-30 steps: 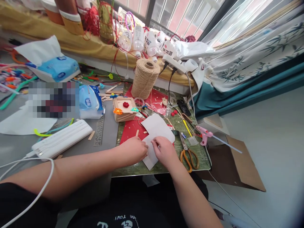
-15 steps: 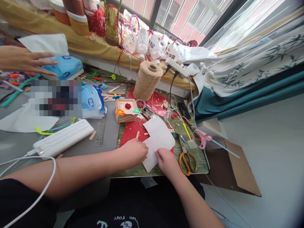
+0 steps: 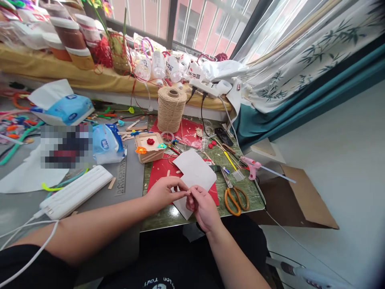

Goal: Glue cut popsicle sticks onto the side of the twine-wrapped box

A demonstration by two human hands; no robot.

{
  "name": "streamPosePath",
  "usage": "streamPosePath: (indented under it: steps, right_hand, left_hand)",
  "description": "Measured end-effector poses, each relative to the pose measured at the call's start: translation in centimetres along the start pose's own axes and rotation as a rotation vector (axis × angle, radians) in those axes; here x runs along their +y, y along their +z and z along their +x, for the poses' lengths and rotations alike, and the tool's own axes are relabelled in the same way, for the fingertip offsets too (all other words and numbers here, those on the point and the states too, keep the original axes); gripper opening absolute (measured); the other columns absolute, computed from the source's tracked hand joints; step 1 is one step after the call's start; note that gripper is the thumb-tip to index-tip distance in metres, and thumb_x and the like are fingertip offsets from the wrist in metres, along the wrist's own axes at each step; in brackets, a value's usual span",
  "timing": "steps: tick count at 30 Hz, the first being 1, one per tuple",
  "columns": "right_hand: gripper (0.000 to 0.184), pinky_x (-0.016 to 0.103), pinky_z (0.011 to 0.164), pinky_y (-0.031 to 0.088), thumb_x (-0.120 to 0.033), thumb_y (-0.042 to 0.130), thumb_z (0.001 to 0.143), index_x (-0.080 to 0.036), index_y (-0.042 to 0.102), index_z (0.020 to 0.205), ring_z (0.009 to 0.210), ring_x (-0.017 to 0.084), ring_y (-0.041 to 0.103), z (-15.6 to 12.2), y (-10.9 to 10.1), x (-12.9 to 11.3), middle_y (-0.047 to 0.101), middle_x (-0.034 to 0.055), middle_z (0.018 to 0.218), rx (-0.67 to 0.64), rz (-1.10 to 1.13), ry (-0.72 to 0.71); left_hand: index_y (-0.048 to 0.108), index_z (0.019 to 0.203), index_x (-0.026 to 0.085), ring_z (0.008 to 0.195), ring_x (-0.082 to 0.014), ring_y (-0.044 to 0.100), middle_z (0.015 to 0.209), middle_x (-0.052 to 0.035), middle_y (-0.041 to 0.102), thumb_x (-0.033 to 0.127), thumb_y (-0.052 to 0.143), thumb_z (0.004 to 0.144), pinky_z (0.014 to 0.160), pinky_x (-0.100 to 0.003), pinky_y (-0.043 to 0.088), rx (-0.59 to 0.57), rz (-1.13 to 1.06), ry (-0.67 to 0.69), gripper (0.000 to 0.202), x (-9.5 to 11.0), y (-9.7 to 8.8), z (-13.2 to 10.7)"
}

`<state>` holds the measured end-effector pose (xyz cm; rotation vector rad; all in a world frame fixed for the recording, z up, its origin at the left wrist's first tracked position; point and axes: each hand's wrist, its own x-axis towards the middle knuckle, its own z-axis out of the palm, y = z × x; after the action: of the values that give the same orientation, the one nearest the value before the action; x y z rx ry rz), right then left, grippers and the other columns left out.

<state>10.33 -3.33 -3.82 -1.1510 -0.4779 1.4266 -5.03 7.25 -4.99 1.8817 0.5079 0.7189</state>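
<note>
Above a cut sheet of white paper (image 3: pixel 197 168), my two hands meet at the fingertips. My left hand (image 3: pixel 167 193) pinches thumb against forefinger. My right hand (image 3: pixel 205 208) is closed in a pinch against it, its other fingers curled. Whatever sits between the fingertips is too small to make out. The paper lies partly on a red sheet (image 3: pixel 158 170) and partly on the green tabletop. Scissors (image 3: pixel 236 196) with orange handles rest to the right of my right hand. A wooden stick box (image 3: pixel 149 146) with small coloured flowers stands beyond my left hand.
A twine spool (image 3: pixel 172 110) stands behind the paper. A pink glue gun (image 3: pixel 252 166) lies at the right edge, near an open cardboard box (image 3: pixel 309 196). To the left are a white power strip (image 3: pixel 76 192), a clear ruler (image 3: pixel 121 176) and blue tissue packs (image 3: pixel 70 110).
My hands have left the paper's edges and come together in a pinch above it. Another person's hand has gone from the tissue pack at the left. The view has shifted.
</note>
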Motion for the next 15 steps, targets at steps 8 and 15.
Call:
streamPosePath:
  steps: [8, 15]
  right_hand:
    - [0.031, 0.025, 0.056, 0.039, -0.045, 0.084, 0.08, -0.019, 0.069, 0.09, 0.055, 0.011, 0.052, -1.0, -4.1, -0.8, 0.063, -0.0019, 0.067, -0.082, -0.345, 0.068]
    - [0.019, 0.035, 0.076, 0.051, -0.033, 0.061, 0.097, -0.024, 0.075, 0.106, 0.08, 0.022, 0.069, 1.6, -4.2, -2.1, 0.074, 0.0055, 0.087, 0.005, -1.067, -0.331]
  left_hand:
    - [0.077, 0.096, 0.023, 0.087, -0.0176, 0.07, 0.089, -0.008, 0.078, 0.028, 0.066, 0.097, 0.082, -0.031, 0.053, -0.219, 0.113, 0.371, 0.012, -1.0, -1.4, 0.8]
    - [0.074, 0.091, 0.022, 0.09, -0.022, 0.067, 0.085, -0.0071, 0.075, 0.024, 0.059, 0.099, 0.084, -0.035, 0.049, -0.214, 0.605, 0.438, 0.017, -2.1, -2.4, 1.3]
